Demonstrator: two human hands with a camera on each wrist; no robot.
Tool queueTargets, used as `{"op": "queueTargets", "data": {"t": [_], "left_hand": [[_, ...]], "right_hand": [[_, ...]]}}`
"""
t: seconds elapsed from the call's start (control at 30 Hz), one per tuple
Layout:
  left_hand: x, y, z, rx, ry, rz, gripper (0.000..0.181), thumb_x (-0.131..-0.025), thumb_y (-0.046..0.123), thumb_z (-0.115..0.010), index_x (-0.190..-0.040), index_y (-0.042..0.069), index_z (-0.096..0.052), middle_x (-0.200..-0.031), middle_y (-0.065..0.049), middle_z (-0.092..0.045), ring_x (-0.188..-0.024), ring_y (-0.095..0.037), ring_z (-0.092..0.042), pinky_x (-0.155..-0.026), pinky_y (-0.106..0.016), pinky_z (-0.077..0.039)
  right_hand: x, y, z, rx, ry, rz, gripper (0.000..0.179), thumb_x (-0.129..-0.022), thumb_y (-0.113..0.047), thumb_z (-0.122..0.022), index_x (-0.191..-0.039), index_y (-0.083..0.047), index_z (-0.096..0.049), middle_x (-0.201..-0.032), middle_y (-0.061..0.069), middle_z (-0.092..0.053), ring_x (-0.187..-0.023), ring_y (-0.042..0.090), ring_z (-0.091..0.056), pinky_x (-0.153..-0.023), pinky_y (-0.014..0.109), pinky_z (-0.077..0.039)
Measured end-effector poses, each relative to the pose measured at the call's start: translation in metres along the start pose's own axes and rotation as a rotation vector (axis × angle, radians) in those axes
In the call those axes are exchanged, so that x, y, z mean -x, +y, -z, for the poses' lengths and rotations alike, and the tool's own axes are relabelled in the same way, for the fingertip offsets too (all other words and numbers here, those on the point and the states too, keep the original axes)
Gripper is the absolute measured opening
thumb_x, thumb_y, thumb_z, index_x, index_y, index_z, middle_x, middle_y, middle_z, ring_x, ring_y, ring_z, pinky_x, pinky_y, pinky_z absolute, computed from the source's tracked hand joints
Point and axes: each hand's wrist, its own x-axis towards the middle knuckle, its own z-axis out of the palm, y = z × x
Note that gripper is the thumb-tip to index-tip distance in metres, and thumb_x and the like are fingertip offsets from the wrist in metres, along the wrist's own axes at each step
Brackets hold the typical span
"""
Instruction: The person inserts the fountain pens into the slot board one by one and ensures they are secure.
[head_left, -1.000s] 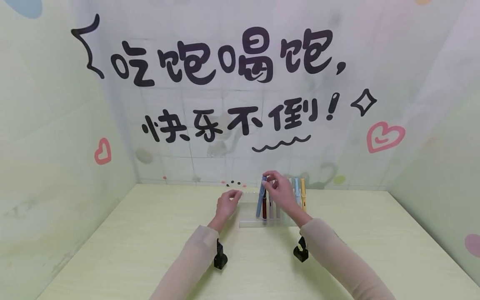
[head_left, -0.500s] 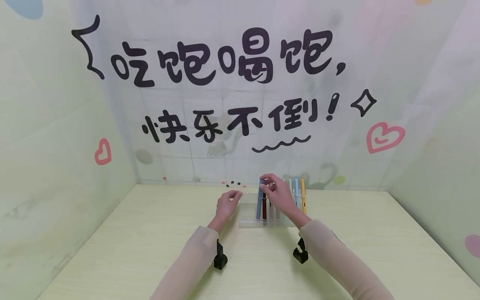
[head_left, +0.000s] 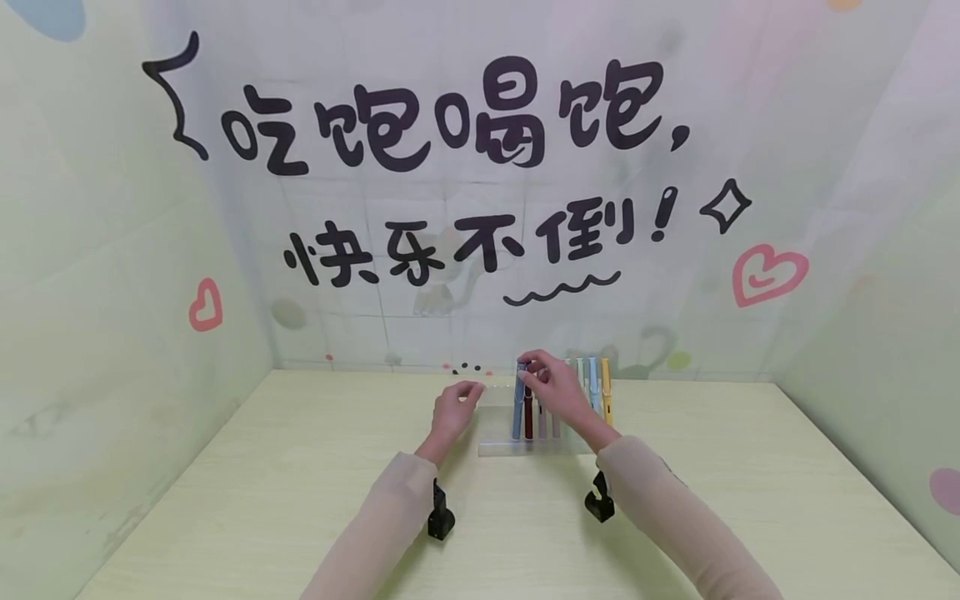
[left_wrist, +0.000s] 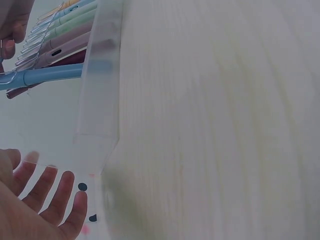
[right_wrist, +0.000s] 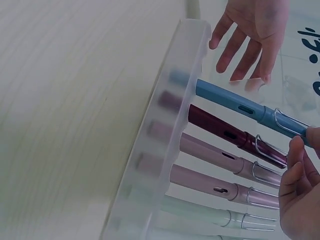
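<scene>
A clear pen rack [head_left: 498, 448] stands on the table and holds a row of capped pens. My right hand [head_left: 558, 387] pinches the cap end of a blue pen [right_wrist: 225, 100], whose lower end sits behind the rack's frosted front ledge. Beside it in the right wrist view lie a dark red pen [right_wrist: 215, 122], two mauve pens [right_wrist: 207, 150] and pale green ones. At the rack's left upper corner, my left hand [head_left: 453, 412] pinches the clear edge between thumb and finger, its other fingers spread behind the panel in the left wrist view.
A light blue pen [head_left: 594, 383] and a yellow pen [head_left: 607, 392] fill the rack's right end, partly behind my right forearm. A printed backdrop [head_left: 480, 333] rises close behind the rack. Black wrist mounts [head_left: 441, 521] hang under both sleeves.
My right hand has lowered the blue pen and shifted slightly left; the pen went from tilted to nearly upright in the rack's row. The left hand stays at the rack's corner.
</scene>
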Motion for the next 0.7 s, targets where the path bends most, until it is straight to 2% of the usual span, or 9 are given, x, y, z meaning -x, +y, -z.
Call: {"op": "queueTargets", "data": {"t": [0.33,0.57,0.7], "left_hand": [[0.0001,-0.0011,-0.0006,0.002,0.003,0.007,0.028,-0.089,0.025,-0.052,-0.1,0.003,-0.063,-0.095,-0.01,-0.062,-0.088,-0.024,-0.056,-0.076,-0.039,-0.044],[-0.0001,-0.0008,-0.0006,0.007,-0.001,0.018,0.028,-0.09,0.025,-0.051,-0.101,0.003,-0.063,-0.096,-0.01,-0.061,-0.088,-0.024,-0.056,-0.076,-0.039,-0.044],[0.0001,-0.0004,-0.0004,0.01,0.0,0.02,0.028,-0.09,0.025,-0.052,-0.101,0.003,-0.063,-0.096,-0.01,-0.061,-0.089,-0.025,-0.056,-0.077,-0.039,-0.044]], "right_hand": [[-0.0041,0.0027,-0.0029,0.052,-0.012,0.006,0.022,-0.085,-0.014,-0.059,-0.106,-0.008,-0.057,-0.082,0.002,-0.058,-0.059,0.016,-0.051,-0.049,0.028,-0.045],[-0.0045,0.0025,-0.0042,0.108,-0.016,0.023,0.025,-0.084,-0.014,-0.06,-0.108,-0.007,-0.058,-0.066,0.0,-0.053,-0.055,0.014,-0.048,-0.047,0.027,-0.042],[-0.0054,0.003,-0.0061,0.123,-0.027,-0.003,0.028,-0.085,-0.016,-0.06,-0.111,-0.009,-0.057,-0.057,0.0,-0.05,-0.049,0.014,-0.048,-0.043,0.027,-0.04]]}}
